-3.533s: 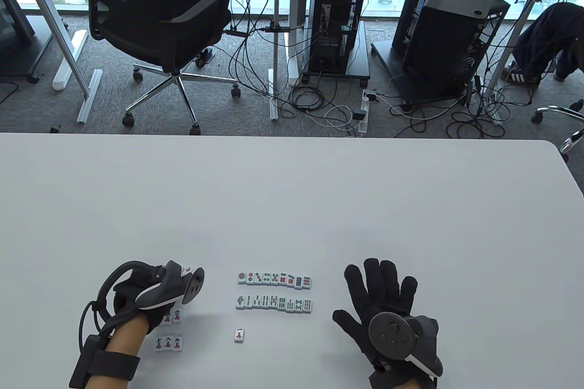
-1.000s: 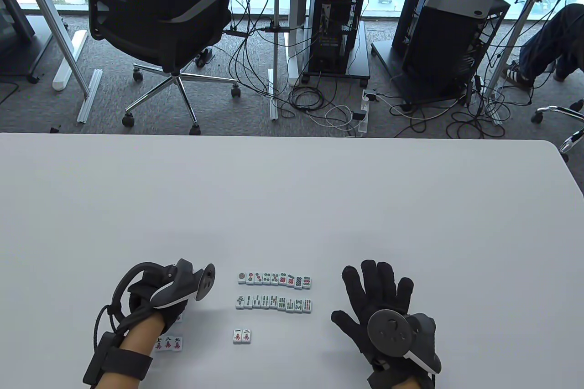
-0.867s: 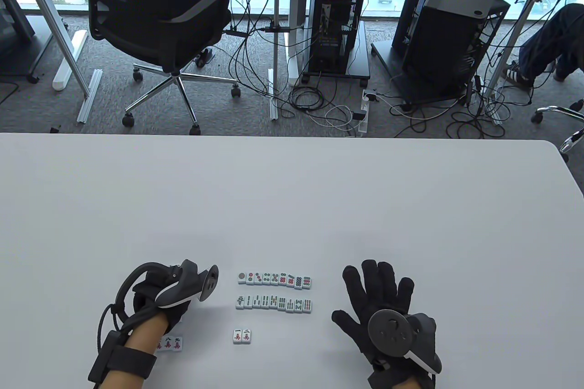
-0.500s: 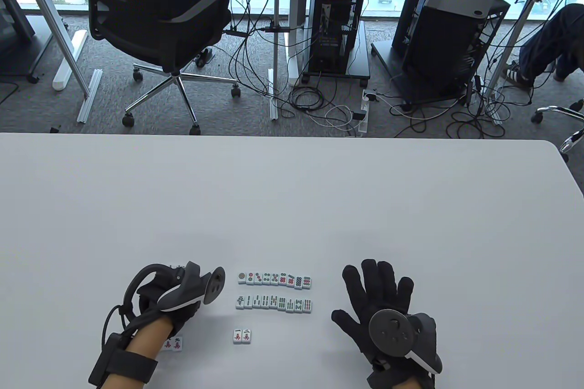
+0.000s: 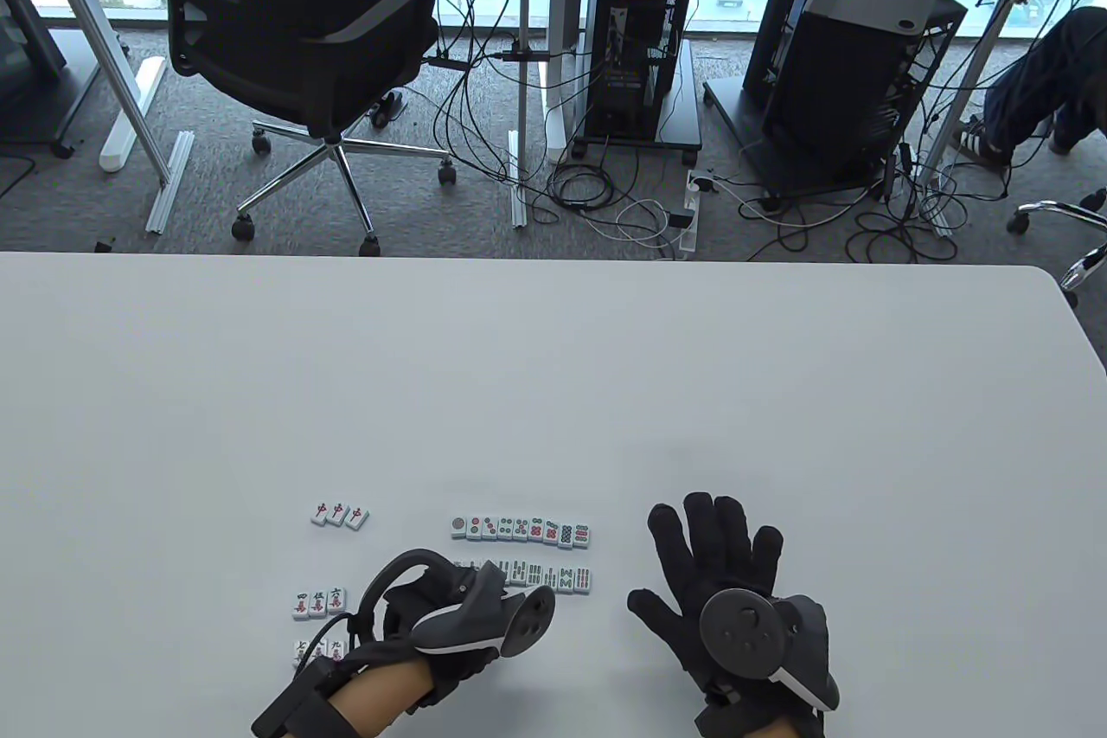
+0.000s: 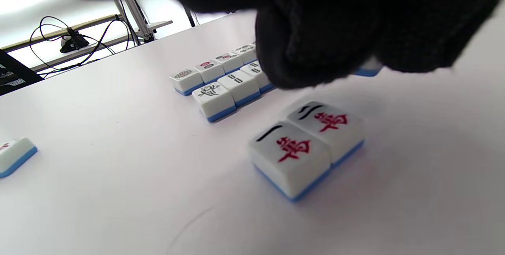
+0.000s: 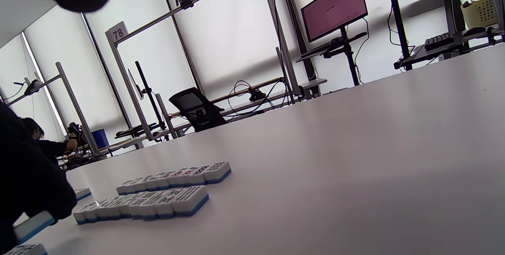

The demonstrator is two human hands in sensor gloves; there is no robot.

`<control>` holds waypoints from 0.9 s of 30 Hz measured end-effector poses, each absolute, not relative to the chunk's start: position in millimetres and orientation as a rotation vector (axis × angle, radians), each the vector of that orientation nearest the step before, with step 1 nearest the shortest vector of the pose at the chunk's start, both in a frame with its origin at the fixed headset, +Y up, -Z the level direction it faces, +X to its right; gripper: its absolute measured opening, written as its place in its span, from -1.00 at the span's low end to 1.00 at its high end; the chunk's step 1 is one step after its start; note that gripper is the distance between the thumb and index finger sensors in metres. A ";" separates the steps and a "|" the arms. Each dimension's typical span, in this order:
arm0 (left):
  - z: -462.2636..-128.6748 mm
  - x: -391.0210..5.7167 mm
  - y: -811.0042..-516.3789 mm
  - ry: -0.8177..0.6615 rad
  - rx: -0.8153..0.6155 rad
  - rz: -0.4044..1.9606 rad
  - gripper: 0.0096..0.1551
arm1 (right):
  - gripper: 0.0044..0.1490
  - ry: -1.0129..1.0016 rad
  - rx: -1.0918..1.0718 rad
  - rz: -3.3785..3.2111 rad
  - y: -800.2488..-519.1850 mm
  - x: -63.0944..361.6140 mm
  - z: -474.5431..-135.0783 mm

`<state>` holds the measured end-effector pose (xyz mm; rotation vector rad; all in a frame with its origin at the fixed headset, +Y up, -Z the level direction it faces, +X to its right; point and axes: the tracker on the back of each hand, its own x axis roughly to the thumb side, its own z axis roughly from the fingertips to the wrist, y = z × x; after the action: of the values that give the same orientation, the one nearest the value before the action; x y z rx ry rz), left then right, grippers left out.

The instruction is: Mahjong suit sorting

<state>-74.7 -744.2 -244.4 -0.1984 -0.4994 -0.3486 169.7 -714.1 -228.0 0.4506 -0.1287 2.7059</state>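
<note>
Dots row [image 5: 521,530], bamboo row [image 5: 553,577] complete. Character pair [image 6: 307,143] begun; left hand [image 5: 450,630] pinches tile [image 6: 367,68]. Six character tiles [image 5: 318,602] wait at 9 o'clock. Right hand [image 5: 735,600] flat, fingers spread, idle on counter [image 5: 553,383].

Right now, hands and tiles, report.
Left hand pinching a blue-backed tile above the character pair. Right hand open, flat on table. Path clear.

White table [image 5: 553,375] carries mahjong tiles [image 5: 521,530], seemingly all face-up.

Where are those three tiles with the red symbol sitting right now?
In the table view, the three red-symbol tiles lie in a short row on the left, left of the circle-tile row and beyond the left hand.
</note>
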 end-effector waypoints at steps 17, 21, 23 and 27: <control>-242.5 -86.4 -743.9 -0.472 -0.219 -0.422 -0.25 | 0.02 -0.123 0.457 2.706 -715.1 169.9 -227.6; -245.1 -120.0 -713.0 -0.378 -0.129 -0.366 -0.30 | 0.02 -0.123 0.447 2.706 -715.1 170.7 -227.9; -246.8 -143.3 -702.2 -0.313 -0.124 -0.353 -0.32 | 0.02 -0.124 0.435 2.708 -715.1 172.0 -228.3; -250.5 -195.4 -695.3 -0.175 -0.139 -0.348 -0.35 | 0.02 -0.118 0.431 2.718 -716.0 171.6 -228.9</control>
<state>-195.4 -695.3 -250.5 -0.1387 -0.1747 -0.3481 171.6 -716.0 -228.9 0.4307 -0.1177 2.7183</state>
